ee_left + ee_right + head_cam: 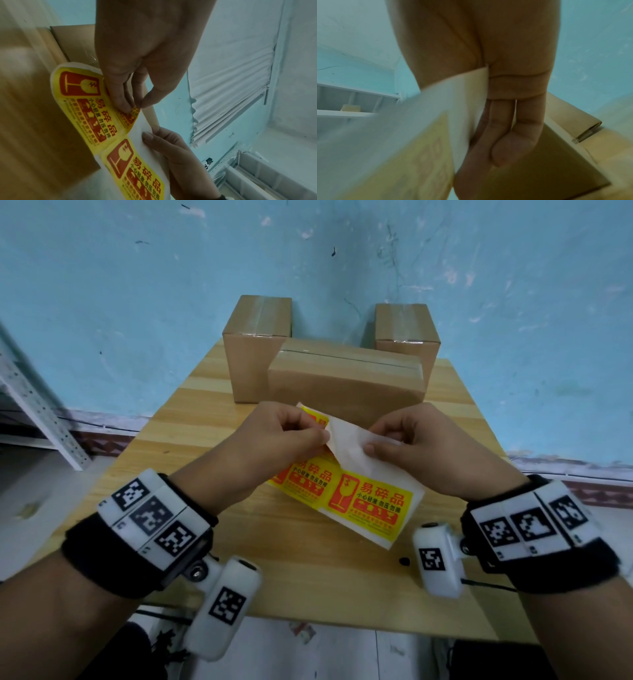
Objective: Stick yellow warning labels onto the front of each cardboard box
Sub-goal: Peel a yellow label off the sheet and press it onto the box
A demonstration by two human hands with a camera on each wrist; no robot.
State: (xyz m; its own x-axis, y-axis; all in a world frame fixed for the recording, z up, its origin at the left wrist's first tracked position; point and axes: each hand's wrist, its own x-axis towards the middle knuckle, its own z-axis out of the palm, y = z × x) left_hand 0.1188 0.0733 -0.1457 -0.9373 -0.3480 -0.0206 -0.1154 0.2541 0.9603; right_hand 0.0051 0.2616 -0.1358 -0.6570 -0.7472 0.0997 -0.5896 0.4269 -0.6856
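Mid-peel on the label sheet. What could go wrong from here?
1. The left hand pinches only a corner of the yellow label; it may curl and stick to itself or tear.
2. The right hand bends the white backing sheet sharply, which could crease the remaining labels.
3. The nearest cardboard box stands loose, so pressing the label on may shove it.

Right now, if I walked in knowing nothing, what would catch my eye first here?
Probably the bright yellow and red warning labels on a white backing sheet, held above the near part of the wooden table. The left hand pinches the corner of one label while the right hand grips the backing. Behind them stand three plain cardboard boxes, none showing a label.
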